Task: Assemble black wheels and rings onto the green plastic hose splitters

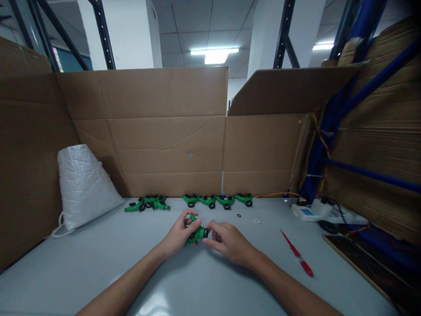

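Observation:
A small green toy vehicle (194,235) with a black end is held above the grey table (210,281). My left hand (180,232) is wrapped round it from the left. My right hand (226,240) is closed at its right side, with thumb and fingers bent at the black end; whether they pinch a small part there is too small to tell. Behind my hands lie a black ring (239,215) and a pale washer (257,221). A red screwdriver (296,251) lies to the right of my right hand.
Several green toy vehicles (225,202) line the back of the table before a cardboard wall (164,145). A white bag (85,188) stands at the left. At the right are a power strip (307,213), cables and a blue frame (317,169).

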Action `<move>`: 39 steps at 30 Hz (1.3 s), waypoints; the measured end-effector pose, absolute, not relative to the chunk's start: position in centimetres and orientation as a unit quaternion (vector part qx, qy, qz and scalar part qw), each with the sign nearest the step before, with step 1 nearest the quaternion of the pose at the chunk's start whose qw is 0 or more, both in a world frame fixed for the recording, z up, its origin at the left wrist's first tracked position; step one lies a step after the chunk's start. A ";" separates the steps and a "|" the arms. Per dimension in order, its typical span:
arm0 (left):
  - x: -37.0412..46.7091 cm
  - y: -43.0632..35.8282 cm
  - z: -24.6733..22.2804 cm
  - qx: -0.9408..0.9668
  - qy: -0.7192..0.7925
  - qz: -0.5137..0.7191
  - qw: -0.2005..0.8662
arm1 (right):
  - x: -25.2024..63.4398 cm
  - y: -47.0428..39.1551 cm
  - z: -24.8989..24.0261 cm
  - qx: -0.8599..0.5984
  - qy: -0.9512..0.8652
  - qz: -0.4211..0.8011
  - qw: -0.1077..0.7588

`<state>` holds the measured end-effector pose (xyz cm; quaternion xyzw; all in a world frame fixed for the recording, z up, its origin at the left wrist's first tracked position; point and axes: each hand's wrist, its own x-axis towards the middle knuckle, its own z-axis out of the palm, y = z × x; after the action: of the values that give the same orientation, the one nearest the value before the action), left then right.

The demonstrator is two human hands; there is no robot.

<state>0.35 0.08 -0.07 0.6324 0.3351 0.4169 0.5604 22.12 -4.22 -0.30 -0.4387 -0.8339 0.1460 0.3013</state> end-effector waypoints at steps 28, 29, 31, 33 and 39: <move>0.2 0.7 -0.8 0.651 0.327 0.414 0.546 | 22.1 -4.3 -0.2 -0.424 -0.827 0.157 0.333; 0.2 0.6 -0.8 0.651 0.327 0.412 0.548 | 22.1 -4.3 -0.2 -0.425 -0.828 0.156 0.331; 0.2 0.6 -0.7 0.650 0.326 0.411 0.550 | 22.1 -4.3 -0.2 -0.428 -0.830 0.158 0.321; 0.3 0.6 -0.7 0.650 0.326 0.412 0.549 | 22.1 -4.3 -0.2 -0.433 -0.832 0.159 0.309; 0.2 0.7 -0.7 0.652 0.332 0.410 0.544 | 22.2 -4.2 -0.7 -0.426 -0.829 0.160 0.325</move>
<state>0.18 0.71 -0.74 0.6520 0.3322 0.4104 0.5441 22.15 -4.16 -0.67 -0.4259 -0.8291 0.1605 0.3248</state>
